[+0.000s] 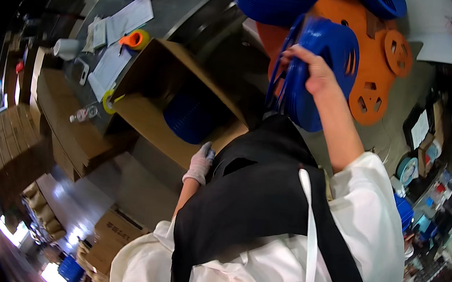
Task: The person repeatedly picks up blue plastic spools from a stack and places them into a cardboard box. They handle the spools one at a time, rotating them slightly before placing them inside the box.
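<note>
The person's right hand [313, 75] is closed around the edge of a stack of blue reels [336, 50], which hangs at the far right in front of several orange plates [368, 108]. The left hand [199, 163], in a pale glove, is by the near right edge of an open carton [146, 125]; whether its fingers grip that edge cannot be told. Inside the carton sits another group of blue discs [188, 118].

Beyond the carton, to the left, a dark counter [181, 0] carries papers [130, 18], an orange and yellow tape dispenser [135, 39], a white phone [81, 71] and a white roll or cup [67, 49]. A yellow tape roll [109, 102] lies just beside the carton, and a clear bottle [83, 114] rests near stacked cardboard [70, 122]. The carton's raised flap [195, 72] stands between its opening and the orange plates.

The black apron [252, 200] covers the carton's near right corner. A larger blue stack [280, 1] is cut off by the far edge of the view. The held reels are blurred along their far edge, and the fingertips behind them are partly hidden. Deep shadow hides the carton's back; the clutter at far right is too small to sort out.
</note>
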